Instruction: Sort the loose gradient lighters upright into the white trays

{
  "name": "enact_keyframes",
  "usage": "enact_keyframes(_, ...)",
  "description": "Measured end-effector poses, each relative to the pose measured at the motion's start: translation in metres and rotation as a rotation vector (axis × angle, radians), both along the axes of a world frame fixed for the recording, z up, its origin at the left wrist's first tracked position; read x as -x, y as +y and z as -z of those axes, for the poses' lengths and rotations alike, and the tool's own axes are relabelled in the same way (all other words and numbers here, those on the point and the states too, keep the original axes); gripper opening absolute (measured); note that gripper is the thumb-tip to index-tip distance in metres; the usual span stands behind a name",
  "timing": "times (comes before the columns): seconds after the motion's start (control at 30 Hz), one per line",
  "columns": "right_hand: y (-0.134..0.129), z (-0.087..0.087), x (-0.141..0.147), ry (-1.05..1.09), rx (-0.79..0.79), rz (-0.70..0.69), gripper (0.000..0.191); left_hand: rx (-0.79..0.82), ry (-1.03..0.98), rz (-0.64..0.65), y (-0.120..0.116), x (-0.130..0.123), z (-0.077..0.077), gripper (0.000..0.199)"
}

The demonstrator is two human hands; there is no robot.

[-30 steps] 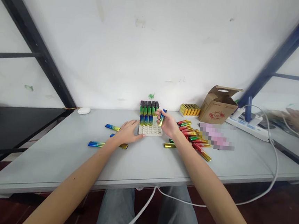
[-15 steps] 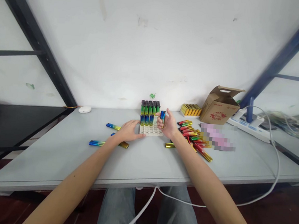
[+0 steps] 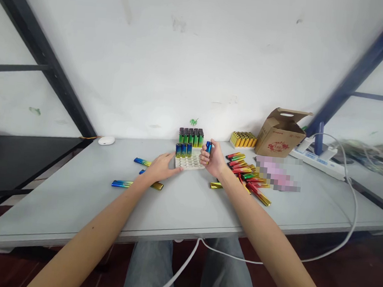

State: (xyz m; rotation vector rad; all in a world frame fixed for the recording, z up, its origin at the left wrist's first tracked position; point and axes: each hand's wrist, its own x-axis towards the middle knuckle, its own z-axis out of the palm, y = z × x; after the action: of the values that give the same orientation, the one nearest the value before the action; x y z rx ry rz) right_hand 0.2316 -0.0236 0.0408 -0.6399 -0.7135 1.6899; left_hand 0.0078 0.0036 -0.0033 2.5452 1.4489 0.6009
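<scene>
Both forearms reached in over the front edge of the table (image 3: 72, 200), slanting inward so that the hands stood apart on either side of a white tray (image 3: 190, 162) near the middle of the back edge. The left hand (image 3: 160, 167) lay low with its palm down, fingers loosely extended and unclenched toward the tray's left edge, the thumb stretched rightward by its front left corner; whether the thumb pressed the tray could not be told. The right hand (image 3: 214, 162) was raised by the tray's right edge, palm turned leftward, its fingers curled firmly round a blue cylinder (image 3: 208, 147), thumb pointing up beside the top. The blue cylinder was held nearly upright. Three blue-and-yellow cylinders (image 3: 183, 150) stood in the tray toward its left edge. Loose blue-and-gold pieces (image 3: 122, 184) lay around the left wrist, and a red, green and gold heap (image 3: 243, 169) spread toward the table's right edge.
</scene>
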Motion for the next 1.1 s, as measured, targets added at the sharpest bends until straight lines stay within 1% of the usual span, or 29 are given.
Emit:
enact_keyframes(0.27,0.0,0.001,-0.003,0.01,-0.009,0.009,0.041,-0.019,0.017,0.077,0.002,0.004,0.002,0.069)
enact_keyframes(0.43,0.001,0.003,-0.003,-0.012,0.004,0.032,0.039,-0.026,0.015,0.086,0.001,0.003,0.0,0.065)
enact_keyframes(0.53,0.001,0.003,-0.002,-0.041,0.013,0.02,0.038,-0.036,-0.002,0.095,0.001,0.002,-0.003,0.064)
enact_keyframes(0.73,-0.003,0.003,0.001,-0.061,-0.081,0.01,0.037,-0.028,-0.035,0.106,0.0,0.003,-0.004,0.063)
enact_keyframes(0.87,-0.004,0.003,0.002,-0.081,-0.074,-0.011,0.036,-0.03,-0.035,0.096,0.0,0.002,-0.005,0.065)
enact_keyframes(0.93,-0.002,0.004,0.002,-0.068,-0.082,0.001,0.035,-0.031,-0.025,0.088,0.0,0.002,-0.005,0.066)
enact_keyframes(1.0,0.001,0.005,0.003,-0.071,-0.078,0.023,0.029,-0.032,-0.011,0.092,0.0,0.002,-0.005,0.066)
enact_keyframes(1.1,0.007,0.01,0.004,-0.135,-0.027,0.104,0.02,-0.03,0.013,0.092,-0.001,0.002,-0.005,0.066)
